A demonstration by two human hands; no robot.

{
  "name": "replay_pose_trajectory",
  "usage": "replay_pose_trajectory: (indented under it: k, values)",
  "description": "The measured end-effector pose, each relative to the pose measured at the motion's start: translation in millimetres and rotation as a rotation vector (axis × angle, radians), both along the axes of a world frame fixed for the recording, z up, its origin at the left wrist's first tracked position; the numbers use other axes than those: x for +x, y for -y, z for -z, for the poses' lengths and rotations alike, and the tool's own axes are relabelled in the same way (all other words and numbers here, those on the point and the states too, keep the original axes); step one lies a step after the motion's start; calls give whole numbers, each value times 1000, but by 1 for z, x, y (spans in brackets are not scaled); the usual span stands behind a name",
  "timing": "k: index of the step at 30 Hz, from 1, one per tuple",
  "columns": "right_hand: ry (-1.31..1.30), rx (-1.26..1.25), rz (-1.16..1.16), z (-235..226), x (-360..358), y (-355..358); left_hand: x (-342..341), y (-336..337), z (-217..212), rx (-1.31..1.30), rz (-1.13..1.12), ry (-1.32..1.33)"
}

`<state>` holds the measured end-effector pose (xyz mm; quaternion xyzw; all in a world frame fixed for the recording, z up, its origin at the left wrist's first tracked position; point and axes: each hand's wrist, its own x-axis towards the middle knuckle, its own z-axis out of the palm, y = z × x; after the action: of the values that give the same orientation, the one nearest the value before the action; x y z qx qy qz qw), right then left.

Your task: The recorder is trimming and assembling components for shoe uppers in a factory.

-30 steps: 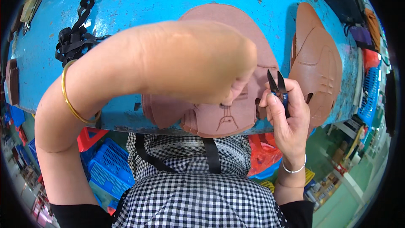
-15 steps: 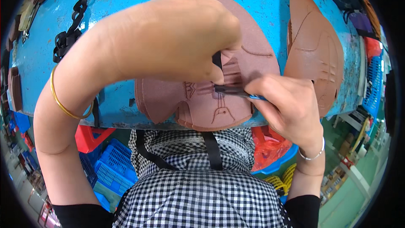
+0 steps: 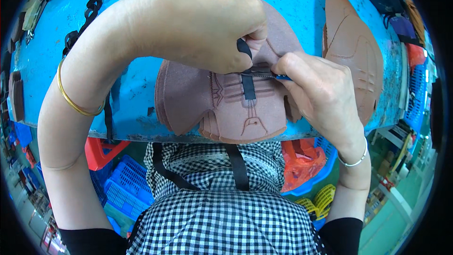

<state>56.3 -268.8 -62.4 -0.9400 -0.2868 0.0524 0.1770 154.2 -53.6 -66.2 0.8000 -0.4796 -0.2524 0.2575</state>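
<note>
A stack of brownish-pink shoe upper pieces (image 3: 188,101) lies at the table's near edge, with dark stitching and raised ribs on the top one. Down the ribbed middle of that piece lies a short length of black tape (image 3: 248,87). My left hand (image 3: 226,33) arches over the stack, its fingers closed on black tape at the far end of this strip. My right hand (image 3: 316,85) grips a small cutter with a blue handle (image 3: 283,77); its thin dark blade crosses the tape just below my left fingertips. Whether it has one blade or two is hard to tell.
Another stack of brown shoe uppers (image 3: 356,56) lies on the blue table (image 3: 141,78) to the right. A crumpled length of black tape (image 3: 89,14) lies at the left. Below the edge are blue baskets (image 3: 127,184), a red stool (image 3: 101,153) and a red plastic bag (image 3: 304,160).
Both hands have moved away from me along the upper, the right one with its cutter. A short strip of black tape now shows on the ribs below the blade.
</note>
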Motion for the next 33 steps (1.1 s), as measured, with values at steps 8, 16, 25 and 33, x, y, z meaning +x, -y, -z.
replay_pose_trajectory:
  k: [8, 16, 25, 33]
  values:
    - [-231, 104, 142, -5, 9, 5, 11, -2, -12, 232, 59, -98]
    - [-179, 150, 160, 3, 10, 5, 3, -15, 2, 44, 3, 37]
    - [-1, 120, 55, 4, 7, -1, 3, -22, 15, -163, 39, -15]
    - [-101, 219, 130, 8, 7, -3, 6, -26, 16, -155, 6, -50]
